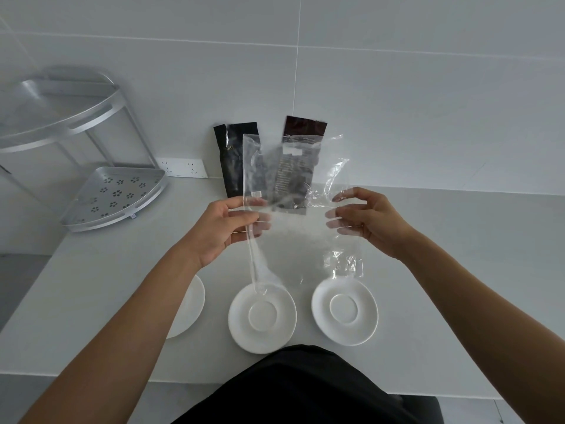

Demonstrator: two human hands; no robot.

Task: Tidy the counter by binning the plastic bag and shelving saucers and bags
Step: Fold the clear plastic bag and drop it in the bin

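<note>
A clear plastic bag (301, 237) hangs stretched in the air between my two hands above the counter. My left hand (224, 229) pinches its left edge, and my right hand (365, 221) grips its right edge with the fingers behind the film. Three white saucers lie in a row near the front edge: one (191, 304) partly hidden under my left forearm, one (262, 318) in the middle, one (345, 310) on the right. A black bag (234, 160) and a dark brown bag (301, 166) lean upright against the back wall, partly seen through the plastic.
A two-tier metal corner shelf (116, 194) stands at the back left of the white counter (458, 270), its lower tray perforated. A white wall socket (182, 168) sits beside it. The tiled wall runs behind.
</note>
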